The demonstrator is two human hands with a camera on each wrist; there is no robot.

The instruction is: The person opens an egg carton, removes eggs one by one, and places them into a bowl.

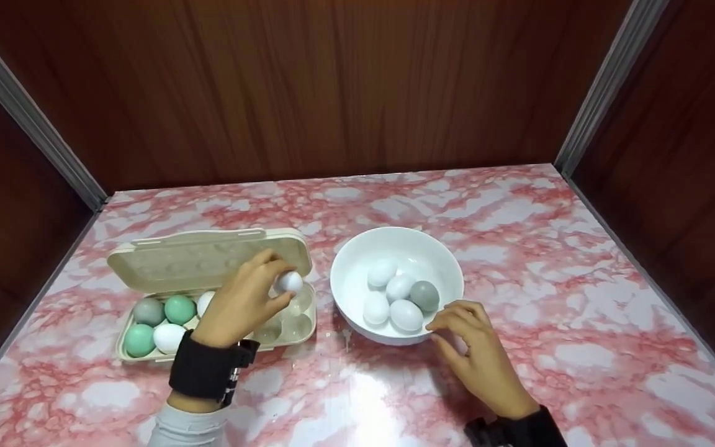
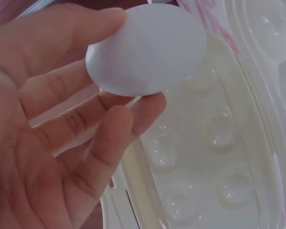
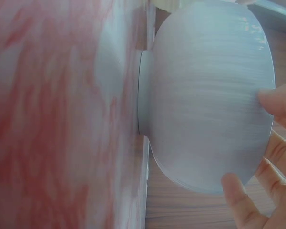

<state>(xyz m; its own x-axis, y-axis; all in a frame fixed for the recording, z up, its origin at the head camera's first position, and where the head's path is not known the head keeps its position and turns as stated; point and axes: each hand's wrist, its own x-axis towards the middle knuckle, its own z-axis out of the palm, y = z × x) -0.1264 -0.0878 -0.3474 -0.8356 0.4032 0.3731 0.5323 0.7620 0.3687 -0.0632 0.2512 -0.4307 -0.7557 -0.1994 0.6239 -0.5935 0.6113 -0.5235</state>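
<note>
My left hand (image 1: 239, 304) pinches a white egg (image 1: 291, 283) between thumb and fingertips, above the right end of an open beige egg carton (image 1: 177, 267). In the left wrist view the egg (image 2: 148, 50) lies between the thumb and the fingers, with the carton's dimpled lid (image 2: 195, 157) behind it. My right hand (image 1: 485, 357) grips the near right rim of a white bowl (image 1: 354, 264). The right wrist view shows the thumb and a finger against the bowl's outer wall (image 3: 209, 100). Several white eggs (image 1: 406, 315) and a grey-green egg (image 1: 424, 296) lie in the bowl.
At the carton's left end sit a grey egg (image 1: 148, 311), green eggs (image 1: 179, 308) and white eggs (image 1: 169, 338); my left hand hides its middle. Bare cups (image 1: 298, 326) show at its right end. Wooden panels (image 1: 345, 93) enclose the red-and-white marbled table (image 1: 550, 279).
</note>
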